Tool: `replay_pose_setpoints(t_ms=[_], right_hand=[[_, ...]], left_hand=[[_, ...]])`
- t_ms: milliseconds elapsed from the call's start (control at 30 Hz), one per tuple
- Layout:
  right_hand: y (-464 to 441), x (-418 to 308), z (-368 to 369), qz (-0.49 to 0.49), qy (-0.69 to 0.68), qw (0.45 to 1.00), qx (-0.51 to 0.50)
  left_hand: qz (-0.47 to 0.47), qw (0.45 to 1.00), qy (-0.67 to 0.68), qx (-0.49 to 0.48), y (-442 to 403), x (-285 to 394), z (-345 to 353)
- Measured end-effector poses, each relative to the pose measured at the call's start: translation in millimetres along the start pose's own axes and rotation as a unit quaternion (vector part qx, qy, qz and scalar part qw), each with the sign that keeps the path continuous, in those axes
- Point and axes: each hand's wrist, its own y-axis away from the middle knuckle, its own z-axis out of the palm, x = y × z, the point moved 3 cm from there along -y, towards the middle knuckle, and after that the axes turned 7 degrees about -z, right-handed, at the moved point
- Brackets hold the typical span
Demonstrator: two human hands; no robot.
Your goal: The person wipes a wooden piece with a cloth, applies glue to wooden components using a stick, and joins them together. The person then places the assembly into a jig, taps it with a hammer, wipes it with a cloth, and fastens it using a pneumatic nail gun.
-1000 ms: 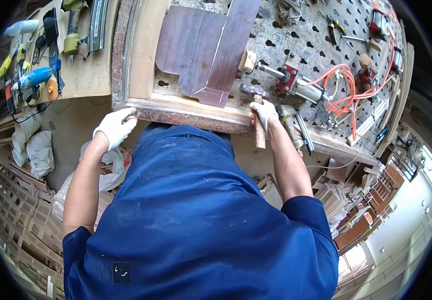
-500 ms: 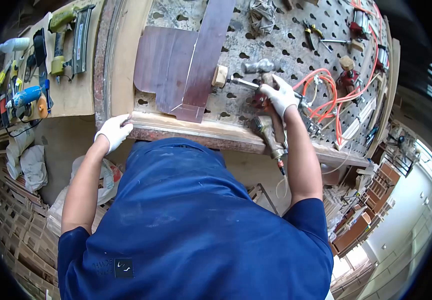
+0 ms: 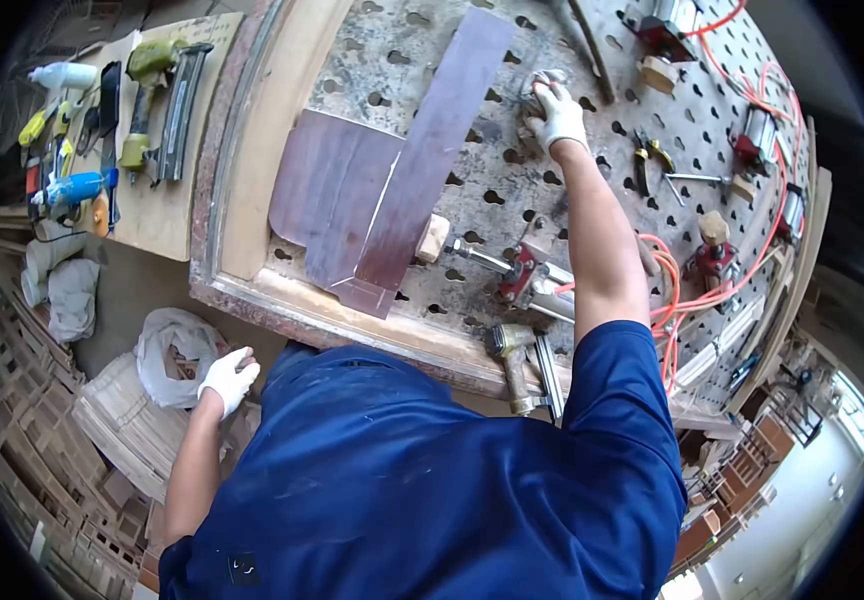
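My right hand (image 3: 559, 118), in a white glove, reaches far over the metal bench and is closed on a crumpled grey rag (image 3: 529, 106), partly hidden under the fingers. My left hand (image 3: 229, 380), also gloved, hangs in front of the bench edge near a white plastic bag (image 3: 160, 352). Its fingers are slightly bent and apart, with nothing seen in them. Left of the rag lies a long dark wood strip (image 3: 442, 150) beside a wider brown wood panel (image 3: 337, 175). A small wood block (image 3: 433, 239) touches the strip, in front of a red-mounted air cylinder (image 3: 522, 275).
A nail gun (image 3: 514, 365) rests at the front edge. Pliers (image 3: 644, 165), orange hoses (image 3: 667, 285) and further clamps (image 3: 716, 252) are on the right of the perforated bench (image 3: 382, 75). A side board (image 3: 167, 210) at left carries another nail gun (image 3: 139, 105), bottles and cutters.
My right hand has left the hammer and cylinder area and moved forward onto the rag. My left hand has come off the bench edge and dropped lower. The view has shifted.
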Motion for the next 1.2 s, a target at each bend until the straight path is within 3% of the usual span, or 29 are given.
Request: replay_pose_setpoints(t_ms=[33, 100, 133, 200, 233, 267, 300, 367, 433, 467, 500, 533, 667, 800, 833, 867, 900, 967, 1000, 1100, 1167, 1200], right_hand=[[-8.0, 7.0, 5.8, 0.052, -0.011, 0.999, -0.005], [-21.4, -26.8, -16.8, 0.142, -0.171, 0.975, -0.021], [-19.9, -44.2, -16.5, 0.136, -0.233, 0.963, -0.001], [-19.3, -128.2, -53.0, 0.073, -0.233, 0.970, -0.013], [-13.3, -162.6, -47.4, 0.030, -0.165, 0.986, 0.016], [-10.6, -193.5, -32.6, 0.018, -0.119, 0.992, -0.035], [-4.5, -219.8, -8.9, 0.085, -0.066, 0.984, -0.140], [21.2, -258.1, 38.6, 0.045, 0.085, 0.993, -0.072], [9.6, -273.8, 38.8, 0.112, 0.057, 0.978, -0.166], [13.5, -272.2, 43.8, 0.111, 0.043, 0.978, -0.172], [17.5, -267.8, 48.8, 0.110, 0.031, 0.978, -0.175], [26.0, -263.7, 63.3, 0.103, 0.048, 0.986, -0.118], [54.2, -299.9, 54.2, 0.147, 0.020, 0.953, -0.266], [83.6, -338.6, 61.9, 0.151, -0.018, 0.912, -0.380], [99.1, -341.4, 73.4, 0.089, 0.010, 0.948, -0.306], [108.1, -350.9, 71.8, 0.060, -0.008, 0.940, -0.335], [116.0, -358.8, 68.7, 0.030, -0.026, 0.931, -0.363], [101.5, -389.7, 26.0, 0.102, -0.167, 0.835, -0.515], [112.7, -373.2, 40.6, 0.156, -0.161, 0.821, -0.525], [81.1, -327.5, 22.6, 0.186, -0.206, 0.845, -0.457], [67.1, -262.9, 54.6, 0.283, -0.308, 0.844, -0.335], [46.6, -252.3, 50.4, 0.234, -0.148, 0.929, -0.245]], left_hand=[[0.009, 1.000, 0.005, 0.011, 3.4, 3.2, 0.9], [0.030, 0.999, 0.008, 0.020, 5.0, 9.0, -1.1], [0.012, 1.000, 0.025, 0.012, 2.3, 11.8, -3.8], [0.050, 0.999, 0.017, 0.015, -20.3, 8.1, -17.3], [0.078, 0.997, -0.005, 0.022, -30.0, 12.2, -24.8], [0.086, 0.996, 0.004, 0.028, -36.7, 20.7, -33.4], [0.095, 0.995, 0.012, 0.036, -44.7, 31.3, -43.7], [0.208, 0.973, 0.030, 0.093, -74.1, 41.9, -66.5], [0.241, 0.956, 0.032, 0.164, -74.6, 71.1, -86.8], [0.210, 0.962, 0.058, 0.163, -70.1, 85.3, -94.4], [0.240, 0.947, 0.038, 0.208, -74.9, 88.1, -102.6], [0.232, 0.941, 0.026, 0.244, -77.2, 85.6, -108.5], [0.253, 0.883, -0.016, 0.396, -104.4, 65.0, -120.5], [0.177, 0.910, 0.119, 0.356, -154.3, 46.2, -102.5], [0.181, 0.916, 0.148, 0.327, -167.3, 45.5, -96.0], [0.163, 0.919, 0.131, 0.334, -164.6, 50.4, -92.0], [0.146, 0.921, 0.113, 0.342, -160.8, 54.7, -87.1], [0.161, 0.882, 0.087, 0.434, -147.6, 62.5, -81.7], [0.165, 0.869, 0.079, 0.460, -144.3, 62.5, -80.2], [0.165, 0.844, 0.069, 0.506, -149.9, 61.2, -74.2], [0.171, 0.837, 0.051, 0.518, -141.4, 66.2, -73.4], [0.180, 0.832, 0.057, 0.522, -141.9, 66.4, -73.1]])
